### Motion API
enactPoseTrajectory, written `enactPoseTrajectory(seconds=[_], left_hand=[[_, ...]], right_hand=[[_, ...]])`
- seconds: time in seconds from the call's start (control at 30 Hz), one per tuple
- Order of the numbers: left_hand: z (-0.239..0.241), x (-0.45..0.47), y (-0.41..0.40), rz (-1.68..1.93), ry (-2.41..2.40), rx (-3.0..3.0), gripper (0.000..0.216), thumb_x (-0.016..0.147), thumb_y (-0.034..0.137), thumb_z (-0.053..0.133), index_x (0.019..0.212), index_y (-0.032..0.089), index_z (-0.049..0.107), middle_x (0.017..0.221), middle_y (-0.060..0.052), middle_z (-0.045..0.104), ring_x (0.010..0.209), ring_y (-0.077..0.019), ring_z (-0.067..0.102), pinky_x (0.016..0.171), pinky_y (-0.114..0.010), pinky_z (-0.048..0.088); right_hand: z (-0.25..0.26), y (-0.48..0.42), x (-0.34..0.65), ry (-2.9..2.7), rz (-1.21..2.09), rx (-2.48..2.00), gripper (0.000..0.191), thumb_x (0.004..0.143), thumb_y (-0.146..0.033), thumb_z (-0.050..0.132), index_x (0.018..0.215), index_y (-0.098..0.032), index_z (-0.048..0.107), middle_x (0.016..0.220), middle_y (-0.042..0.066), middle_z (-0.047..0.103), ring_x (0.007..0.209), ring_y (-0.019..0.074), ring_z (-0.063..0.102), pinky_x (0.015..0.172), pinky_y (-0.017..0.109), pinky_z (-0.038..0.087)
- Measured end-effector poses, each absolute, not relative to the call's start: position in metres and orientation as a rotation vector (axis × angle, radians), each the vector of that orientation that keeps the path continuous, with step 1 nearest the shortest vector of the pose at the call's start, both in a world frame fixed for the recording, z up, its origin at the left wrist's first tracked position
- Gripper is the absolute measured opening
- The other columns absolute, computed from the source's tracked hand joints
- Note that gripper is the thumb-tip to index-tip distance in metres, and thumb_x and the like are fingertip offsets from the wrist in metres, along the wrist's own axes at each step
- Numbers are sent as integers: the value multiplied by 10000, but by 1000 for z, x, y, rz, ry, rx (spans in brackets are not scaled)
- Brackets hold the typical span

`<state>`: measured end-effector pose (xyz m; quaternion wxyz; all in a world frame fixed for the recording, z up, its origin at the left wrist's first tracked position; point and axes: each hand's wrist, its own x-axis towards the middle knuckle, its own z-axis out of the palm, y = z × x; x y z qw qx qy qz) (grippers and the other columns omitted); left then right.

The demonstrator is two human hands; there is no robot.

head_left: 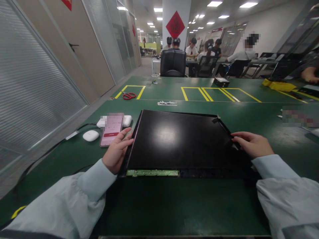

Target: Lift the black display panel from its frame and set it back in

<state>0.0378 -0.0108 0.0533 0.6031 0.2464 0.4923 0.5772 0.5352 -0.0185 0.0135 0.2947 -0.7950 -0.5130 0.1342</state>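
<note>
A black LCD screen panel (174, 142) lies over the green table in a thin black frame, with its glossy face up and a light reflected on it. Along its near edge runs a green circuit board strip (152, 173). My left hand (116, 151) grips the left side, fingers bent around the frame and some of them hidden beneath. At the right side, my right hand (254, 144) pinches the edge between thumb and fingers. Near the far right corner a small pale tab (218, 117) sticks up.
Left of the panel are a phone (111, 131), a white rounded case (90, 135) and a black cable (47, 156). Red-handled scissors (129, 96), white scraps (166, 103) and yellow tape outlines (208, 94) lie beyond. A small black box (221, 82) stands further back; people sit behind.
</note>
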Motion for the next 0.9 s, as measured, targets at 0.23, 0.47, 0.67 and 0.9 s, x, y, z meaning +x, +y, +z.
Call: enactPoseTrajectory(seconds=[0.23,0.47,0.67,0.9], left_hand=[[50,37,-10,1340,1124,598,519,719,-43,691,1162,224,652,1206,-49,783,842,-173,801,675,-221,661],[48,35,-9,1359,1129,627,434,707,-43,707,1060,208,679,1141,-43,786,903,-184,796,670,-199,653],[32,26,-6,1395,1050,721,494,682,9,786,1115,224,686,1216,-56,778,951,-211,797,672,-214,656],[29,24,-6,1378,1056,733,584,680,27,801,1209,239,673,1310,-74,756,1055,-241,782,743,-241,661]], right_hand=[[8,-17,545,-1392,399,-2094,386,738,-495,694,1025,-277,835,748,6,775,576,220,687,783,436,574],[8,-17,545,-1403,383,-2111,396,740,-504,696,1031,-272,833,728,5,766,586,227,695,783,435,568],[11,-18,540,-1381,366,-2115,387,733,-493,683,1013,-271,830,729,10,764,612,231,697,781,431,561],[11,-18,542,-1412,366,-2084,367,735,-487,691,998,-276,835,704,8,760,580,231,687,750,434,568]])
